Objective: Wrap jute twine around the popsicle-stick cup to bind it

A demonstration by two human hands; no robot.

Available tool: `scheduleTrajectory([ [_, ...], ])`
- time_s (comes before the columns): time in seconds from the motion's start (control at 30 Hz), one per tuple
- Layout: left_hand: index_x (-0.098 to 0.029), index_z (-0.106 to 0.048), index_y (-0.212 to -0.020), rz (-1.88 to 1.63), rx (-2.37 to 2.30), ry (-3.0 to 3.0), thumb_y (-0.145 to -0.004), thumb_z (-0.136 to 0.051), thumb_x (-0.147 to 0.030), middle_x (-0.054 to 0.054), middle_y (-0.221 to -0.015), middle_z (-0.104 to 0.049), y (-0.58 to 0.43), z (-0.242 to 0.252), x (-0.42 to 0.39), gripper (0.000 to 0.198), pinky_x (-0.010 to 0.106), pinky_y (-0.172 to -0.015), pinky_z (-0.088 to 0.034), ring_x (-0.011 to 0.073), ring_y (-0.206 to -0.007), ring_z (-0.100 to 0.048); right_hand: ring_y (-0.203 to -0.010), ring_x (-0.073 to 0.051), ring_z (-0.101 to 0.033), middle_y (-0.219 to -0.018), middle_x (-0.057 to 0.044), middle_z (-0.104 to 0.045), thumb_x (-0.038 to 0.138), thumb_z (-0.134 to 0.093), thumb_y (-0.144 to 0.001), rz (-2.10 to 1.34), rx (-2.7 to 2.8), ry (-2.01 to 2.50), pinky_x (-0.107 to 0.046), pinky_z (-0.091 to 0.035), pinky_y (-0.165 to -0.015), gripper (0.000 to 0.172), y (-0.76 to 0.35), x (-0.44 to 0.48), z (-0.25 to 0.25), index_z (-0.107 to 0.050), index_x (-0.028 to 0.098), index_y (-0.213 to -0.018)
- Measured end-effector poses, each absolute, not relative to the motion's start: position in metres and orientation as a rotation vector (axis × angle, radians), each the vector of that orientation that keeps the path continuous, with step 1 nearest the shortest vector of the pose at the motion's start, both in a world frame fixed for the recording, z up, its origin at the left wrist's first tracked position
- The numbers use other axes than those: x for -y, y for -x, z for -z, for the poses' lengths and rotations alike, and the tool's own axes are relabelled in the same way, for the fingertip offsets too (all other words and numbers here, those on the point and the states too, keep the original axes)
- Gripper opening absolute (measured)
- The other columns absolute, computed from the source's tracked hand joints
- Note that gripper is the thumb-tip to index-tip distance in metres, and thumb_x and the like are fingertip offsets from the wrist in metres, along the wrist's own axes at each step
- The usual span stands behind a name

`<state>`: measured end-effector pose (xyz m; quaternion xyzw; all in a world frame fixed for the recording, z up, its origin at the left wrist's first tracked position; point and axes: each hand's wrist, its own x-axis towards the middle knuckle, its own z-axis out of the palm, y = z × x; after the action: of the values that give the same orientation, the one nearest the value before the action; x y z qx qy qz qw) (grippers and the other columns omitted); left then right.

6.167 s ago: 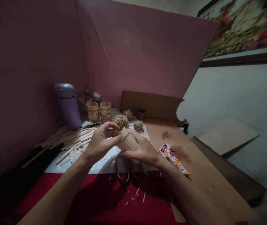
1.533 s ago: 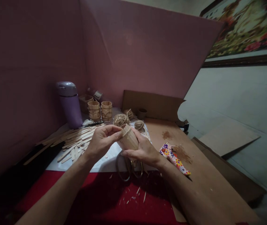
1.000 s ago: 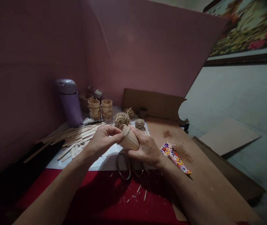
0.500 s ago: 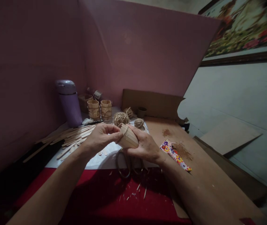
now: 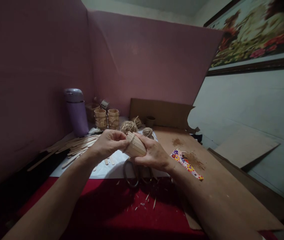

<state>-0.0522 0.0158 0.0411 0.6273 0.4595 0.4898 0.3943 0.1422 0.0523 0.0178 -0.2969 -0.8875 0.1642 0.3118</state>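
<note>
A small cup of upright wooden craft sticks [image 5: 136, 147] lies tilted in my right hand [image 5: 154, 153], whose fingers and thumb wrap round its side. Near its rim runs a thin band that looks like twine [image 5: 132, 138]. My left hand [image 5: 113, 142] is closed in a pinch against the rim end of the cup, at this band; what sits between the fingertips is hidden. Just below the cup, scissors [image 5: 131, 173] lie with their handles toward me, partly in shadow. Behind it are balls of twine [image 5: 129, 127].
Loose craft sticks [image 5: 82, 145] spread at left, near a purple tumbler [image 5: 76, 115]. Two decorated stick cups [image 5: 113, 119] stand behind. A flower-patterned item [image 5: 186, 165] lies on the brown board [image 5: 221, 186] at right. Wood scraps litter the red cloth [image 5: 122, 210].
The view has shifted slightly. My hands keep nearly the same hold, with the cup turned a little in my right hand.
</note>
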Motion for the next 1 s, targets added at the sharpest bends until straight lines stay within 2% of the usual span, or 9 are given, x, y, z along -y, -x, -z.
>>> scheduleTrajectory([
  [0.27,-0.016,-0.057,-0.054,-1.322,-1.171,-1.721,-0.062,-0.068,-0.030,-0.001,-0.052,-0.055,0.048,-0.038,-0.018,0.019,0.024,-0.051,-0.040,0.0112,-0.053,-0.048,-0.106,-0.030,-0.061,-0.125,-0.007,-0.063,0.034,-0.073,-0.062,-0.413,2.317,0.819,-0.044,-0.051,-0.089,0.081,-0.141,-0.052,-0.019,-0.046,0.026,-0.137],
  [0.53,-0.017,-0.051,-0.049,-1.412,-1.263,-1.810,-0.063,-0.061,-0.025,-0.003,-0.052,-0.049,0.042,-0.040,-0.015,0.019,0.025,-0.055,-0.038,0.0113,-0.056,-0.046,-0.103,-0.030,-0.062,-0.122,-0.008,-0.065,0.035,-0.074,-0.061,-0.438,2.305,0.849,-0.044,-0.051,-0.086,0.084,-0.141,-0.050,-0.020,-0.045,0.024,-0.138],
  [0.63,-0.016,-0.055,-0.051,-1.377,-1.201,-1.744,-0.063,-0.065,-0.027,-0.002,-0.053,-0.052,0.044,-0.040,-0.016,0.018,0.024,-0.053,-0.038,0.0111,-0.055,-0.047,-0.105,-0.029,-0.062,-0.124,-0.008,-0.064,0.036,-0.075,-0.061,-0.451,2.305,0.819,-0.044,-0.050,-0.089,0.084,-0.143,-0.052,-0.019,-0.045,0.025,-0.138],
  [0.8,-0.011,-0.071,-0.071,-1.221,-1.122,-1.628,-0.066,-0.072,-0.033,0.005,-0.064,-0.065,0.054,-0.043,-0.014,0.023,0.028,-0.059,-0.044,0.0142,-0.060,-0.056,-0.109,-0.028,-0.061,-0.129,-0.006,-0.061,0.037,-0.074,-0.062,-0.484,2.310,0.759,-0.044,-0.048,-0.093,0.081,-0.146,-0.056,-0.019,-0.046,0.028,-0.137],
  [1.0,-0.011,-0.074,-0.073,-1.166,-1.158,-1.657,-0.067,-0.073,-0.033,0.007,-0.066,-0.068,0.058,-0.044,-0.013,0.023,0.028,-0.061,-0.045,0.0155,-0.062,-0.059,-0.109,-0.028,-0.060,-0.130,-0.006,-0.060,0.035,-0.074,-0.062,-0.459,2.339,0.775,-0.044,-0.047,-0.095,0.081,-0.147,-0.056,-0.020,-0.046,0.026,-0.138],
])
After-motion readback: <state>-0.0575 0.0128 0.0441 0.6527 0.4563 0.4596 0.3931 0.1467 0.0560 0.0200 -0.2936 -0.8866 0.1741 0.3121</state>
